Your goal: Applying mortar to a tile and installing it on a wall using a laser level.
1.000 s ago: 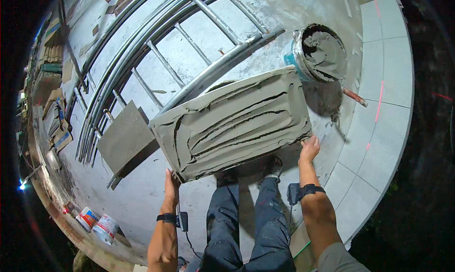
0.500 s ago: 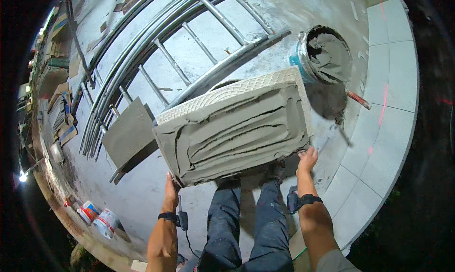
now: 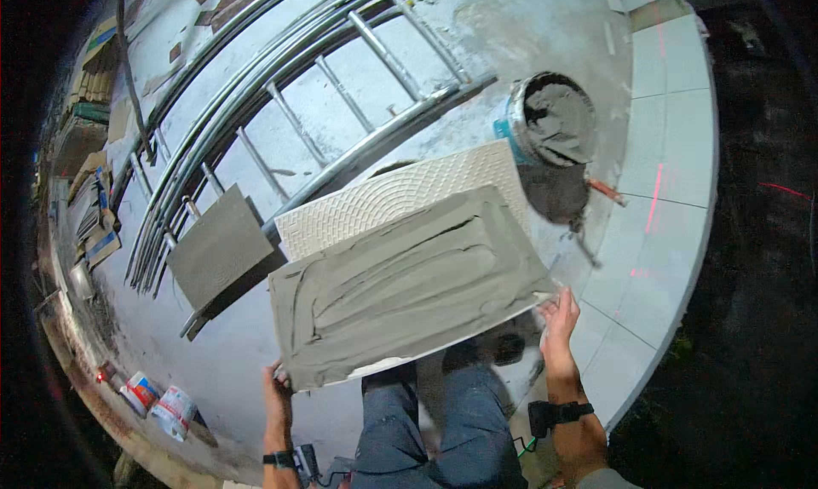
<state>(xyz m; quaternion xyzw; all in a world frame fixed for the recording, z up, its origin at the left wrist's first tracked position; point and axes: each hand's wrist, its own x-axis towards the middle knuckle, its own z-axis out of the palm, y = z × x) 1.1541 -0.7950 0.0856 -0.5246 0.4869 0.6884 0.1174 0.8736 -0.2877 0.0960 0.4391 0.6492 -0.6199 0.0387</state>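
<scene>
A rectangular tile (image 3: 405,289) spread with grey adhesive is held up in front of my legs, its coated face upward and its near edge showing white. My left hand (image 3: 277,397) grips its near left corner, and my right hand (image 3: 559,319) has the near right corner, fingers closed at the edge. Ridges and swirls mark the adhesive. Just beyond lies a second tile (image 3: 409,191) with a white, arc-patterned back, partly hidden by the coated one. Beyond that, to the right, stands a bucket (image 3: 512,129) of grey adhesive.
Metal ladder frames (image 3: 341,106) lie stacked across the far left. A grey square board (image 3: 221,250) rests by their near end. Laid pale tiles (image 3: 669,140) line the right edge, with darkness past them. A red-handled tool (image 3: 607,192) lies near the bucket. Two small tubs (image 3: 175,412) stand lower left.
Both hands have drawn the coated tile nearer to me, off the patterned tile behind it, which now shows more of its surface. The whole view has shifted slightly.
</scene>
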